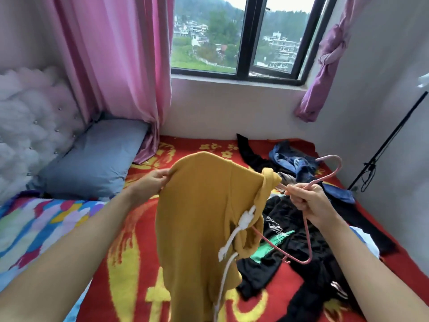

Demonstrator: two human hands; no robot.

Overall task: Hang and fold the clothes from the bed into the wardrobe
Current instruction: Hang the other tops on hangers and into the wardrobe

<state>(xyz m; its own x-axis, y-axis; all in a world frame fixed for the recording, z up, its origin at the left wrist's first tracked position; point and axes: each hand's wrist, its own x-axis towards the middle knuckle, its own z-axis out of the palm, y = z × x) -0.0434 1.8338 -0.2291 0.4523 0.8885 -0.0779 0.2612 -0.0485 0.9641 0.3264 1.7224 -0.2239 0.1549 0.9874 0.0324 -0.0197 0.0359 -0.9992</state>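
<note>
Two hands busy | left hand (151, 183) pinches mustard hoodie (199, 219) open | right hand (311, 203) grips pink hanger (308, 231) beside hoodie's neck, to thread it.

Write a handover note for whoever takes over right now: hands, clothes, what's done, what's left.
Left hand: pinches the shoulder edge of the mustard hoodie, held up over the bed.
Right hand: grips the pink hanger below its hook. One hanger arm is inside the hoodie's neck, the other is outside.
Done: hanger partly threaded.
Left: seat the hoodie on the hanger and hang it. Then deal with the black garment with green print, the blue denim piece and the other dark clothes on the red blanket. The wardrobe is not in view.
</note>
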